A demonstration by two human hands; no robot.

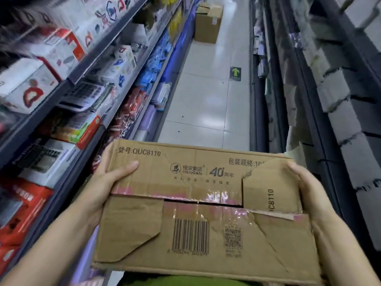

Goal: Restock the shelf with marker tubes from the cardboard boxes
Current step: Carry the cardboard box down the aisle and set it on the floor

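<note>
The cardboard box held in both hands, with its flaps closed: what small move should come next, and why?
Probably set the cardboard box down, or steady it with one hand, and lift a top flap. The left hand and right hand both grip its ends, the flaps lie shut, and no marker tubes show yet, so nothing can reach the shelf until it opens.

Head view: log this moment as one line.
stage: carrying | cardboard box: flaps closed, held at both ends | left hand: grips left end | right hand: grips right end | aisle floor: second box ahead
</note>
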